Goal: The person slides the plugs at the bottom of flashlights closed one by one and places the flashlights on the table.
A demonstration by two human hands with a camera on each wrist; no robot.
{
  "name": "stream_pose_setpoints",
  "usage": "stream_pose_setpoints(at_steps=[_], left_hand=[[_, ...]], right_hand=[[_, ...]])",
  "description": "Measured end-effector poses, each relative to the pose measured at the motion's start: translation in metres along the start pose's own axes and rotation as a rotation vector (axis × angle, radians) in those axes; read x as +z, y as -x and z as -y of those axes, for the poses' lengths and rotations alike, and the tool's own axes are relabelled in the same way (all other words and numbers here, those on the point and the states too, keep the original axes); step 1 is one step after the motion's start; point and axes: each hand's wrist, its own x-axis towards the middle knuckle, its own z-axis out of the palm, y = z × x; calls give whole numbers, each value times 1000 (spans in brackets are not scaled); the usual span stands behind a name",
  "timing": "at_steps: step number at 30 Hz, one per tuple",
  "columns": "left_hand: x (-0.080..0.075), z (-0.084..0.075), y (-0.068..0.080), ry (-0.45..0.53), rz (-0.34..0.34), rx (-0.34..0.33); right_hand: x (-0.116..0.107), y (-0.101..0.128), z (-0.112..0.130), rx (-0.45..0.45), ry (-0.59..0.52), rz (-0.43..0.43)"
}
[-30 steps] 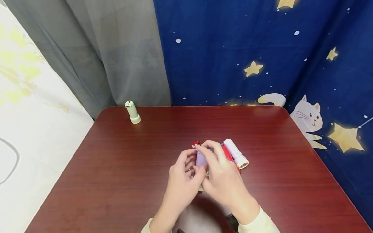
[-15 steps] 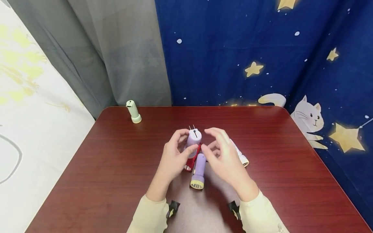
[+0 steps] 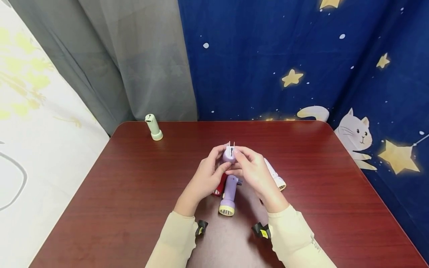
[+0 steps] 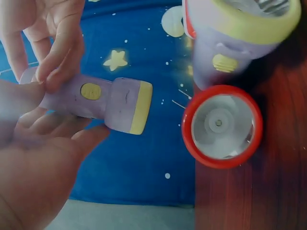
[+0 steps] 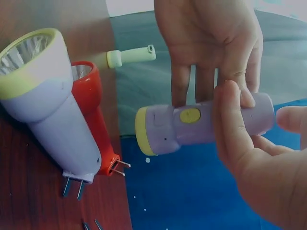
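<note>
Both hands meet above the middle of the dark red table point(image 3: 134, 178), holding one small purple flashlight point(image 3: 229, 153) between them, lifted clear of the wood with its two metal plug prongs pointing up in the head view. The left hand point(image 3: 206, 178) cradles the barrel from below: its fingers point(image 4: 57, 122) lie curled under the body and its thumb presses along the side, so the yellow-rimmed lens end point(image 4: 140, 106) sticks out past the fingertips. The right hand point(image 3: 252, 172) closes on the same barrel from the other side, thumb point(image 5: 229, 117) laid across it just behind the round yellow button point(image 5: 190, 115) and the remaining fingers wrapped behind, near the tail end. Directly below the fingers of both hands a second purple flashlight point(image 3: 228, 194) lies on the table, its yellow lens ring toward the person. Touching it, under the left hand's fingers, lies a red flashlight point(image 4: 221, 125), its clear reflector facing the left wrist camera. Beyond the right hand's knuckles, partly hidden by them, a white flashlight point(image 3: 275, 176) lies at an angle. Well away from all the fingers, at the far left corner of the table, a pale green flashlight point(image 3: 153, 127) stands upright on its head. Cream sleeves point(image 3: 174, 238) cover both forearms
</note>
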Motion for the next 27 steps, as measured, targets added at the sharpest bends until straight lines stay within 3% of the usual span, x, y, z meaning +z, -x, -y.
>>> stream_pose_setpoints(at_steps=[6,9,17,27], left_hand=[[-1,-4,1,-206,-114,76],[-1,-8,2,-221,-147,104],[3,-13,4,-89,-145,84],[1,-19,10,-333,-205,139]], right_hand=[[-1,-3,0,-3,28,-62],[-1,-3,1,-5,42,-81],[1,-1,-1,-4,101,-128],[3,5,1,-61,208,-147]])
